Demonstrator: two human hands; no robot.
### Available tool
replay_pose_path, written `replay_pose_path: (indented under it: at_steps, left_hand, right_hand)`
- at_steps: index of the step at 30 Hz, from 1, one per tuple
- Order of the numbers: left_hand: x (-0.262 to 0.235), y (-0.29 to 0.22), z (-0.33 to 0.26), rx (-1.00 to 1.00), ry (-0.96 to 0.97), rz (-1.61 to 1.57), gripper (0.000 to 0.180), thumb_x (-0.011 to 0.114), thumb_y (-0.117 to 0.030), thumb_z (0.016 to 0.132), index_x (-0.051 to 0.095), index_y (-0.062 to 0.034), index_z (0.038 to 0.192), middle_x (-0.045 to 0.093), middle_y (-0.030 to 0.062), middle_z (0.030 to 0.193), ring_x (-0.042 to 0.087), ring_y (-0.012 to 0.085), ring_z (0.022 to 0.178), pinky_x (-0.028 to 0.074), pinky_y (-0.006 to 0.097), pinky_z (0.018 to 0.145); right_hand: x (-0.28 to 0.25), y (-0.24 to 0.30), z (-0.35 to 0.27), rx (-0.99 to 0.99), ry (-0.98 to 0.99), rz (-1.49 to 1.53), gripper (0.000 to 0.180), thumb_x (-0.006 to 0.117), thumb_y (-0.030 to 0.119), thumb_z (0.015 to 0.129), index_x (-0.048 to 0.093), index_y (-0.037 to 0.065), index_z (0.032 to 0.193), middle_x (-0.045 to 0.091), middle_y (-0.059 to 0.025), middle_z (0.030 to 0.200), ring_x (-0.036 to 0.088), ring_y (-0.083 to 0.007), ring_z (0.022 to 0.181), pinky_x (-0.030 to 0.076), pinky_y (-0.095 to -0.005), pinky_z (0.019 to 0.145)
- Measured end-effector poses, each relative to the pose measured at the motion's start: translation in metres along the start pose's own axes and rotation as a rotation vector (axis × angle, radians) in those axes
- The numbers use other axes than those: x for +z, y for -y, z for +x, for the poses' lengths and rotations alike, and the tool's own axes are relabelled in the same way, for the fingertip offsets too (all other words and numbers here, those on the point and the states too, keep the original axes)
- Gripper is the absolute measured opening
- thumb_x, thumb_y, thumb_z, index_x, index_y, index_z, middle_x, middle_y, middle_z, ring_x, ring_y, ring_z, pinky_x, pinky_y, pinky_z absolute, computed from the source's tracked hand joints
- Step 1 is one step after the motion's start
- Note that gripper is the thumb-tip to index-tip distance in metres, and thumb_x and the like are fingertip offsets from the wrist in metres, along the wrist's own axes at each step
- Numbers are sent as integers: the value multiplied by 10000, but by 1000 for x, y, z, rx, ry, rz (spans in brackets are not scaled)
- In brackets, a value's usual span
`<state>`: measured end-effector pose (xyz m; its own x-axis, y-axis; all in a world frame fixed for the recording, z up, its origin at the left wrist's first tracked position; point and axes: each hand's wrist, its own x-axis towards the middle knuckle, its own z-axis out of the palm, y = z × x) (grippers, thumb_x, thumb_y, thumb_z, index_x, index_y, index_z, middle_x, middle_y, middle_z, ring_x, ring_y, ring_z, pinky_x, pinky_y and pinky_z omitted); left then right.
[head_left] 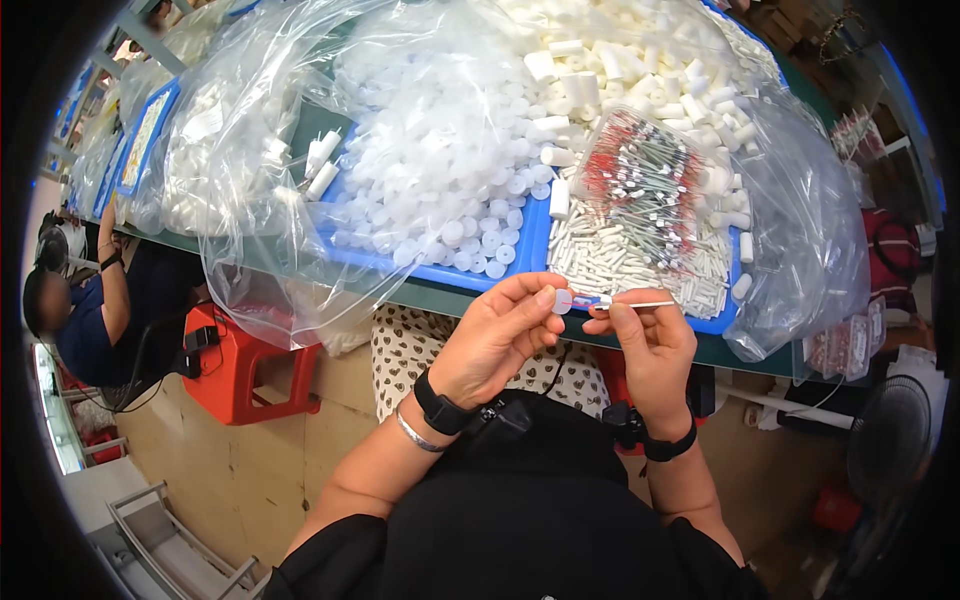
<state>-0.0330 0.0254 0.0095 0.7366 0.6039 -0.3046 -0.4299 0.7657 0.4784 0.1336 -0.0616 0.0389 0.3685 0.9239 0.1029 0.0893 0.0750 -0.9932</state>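
Disc (562, 302) by blue tray (718, 323) edge, pinched in L hand (500, 335) fingertips; R hand (655, 345) fingers closed on thin rod (654, 304). Prob. light, bit stiff, maybe slick: grip by rim, w/ fingertips.

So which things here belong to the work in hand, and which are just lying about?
Likely in use: translucent disc in the left hand; thin white stick in the right hand; heaped discs; red-and-silver parts; small white pieces.

Seemingly just about: red stool; black fan.
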Motion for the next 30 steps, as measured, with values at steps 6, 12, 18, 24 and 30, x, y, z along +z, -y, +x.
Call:
replay_pose_path:
  at_steps: [6,12,18,24,30]
  left_hand:
    - [-1,-1,0,18,-13,60,252,617,-141,971,580,2,1175,649,37,1007,613,73,768,512,211,686]
    - [1,2,0,-14,18,29,271,630,-135,962,579,2,1190,644,35,1015,586,73,754,499,205,686]
    - [-2,3,1,-19,19,8,293,636,-147,959,588,-1,1209,636,27,982,559,73,752,479,197,685]
    - [-4,17,2,-28,35,-70,311,630,-182,969,599,2,1217,610,6,822,550,77,718,466,212,649]
    - [-4,31,4,-67,19,-166,381,613,-253,979,569,-12,1270,603,-1,808,554,85,703,481,238,655]
  right_hand:
    - [2,0,3,-233,-32,-284,98,667,29,911,632,-28,983,703,-112,857,728,-175,780,543,-246,644]
    - [5,-1,-1,-280,42,-319,113,708,41,877,664,-9,968,700,-106,818,690,-163,671,516,-267,596]
    - [-1,9,9,-333,154,-476,117,739,22,818,688,12,923,699,-93,781,671,-198,640,504,-299,575]
    - [2,7,6,-347,117,-626,92,724,29,836,685,-3,914,688,-88,719,647,-178,573,479,-288,515]
    - [15,-1,-3,32,46,-258,29,666,8,893,666,-13,912,693,-81,707,649,-119,557,498,-250,496]
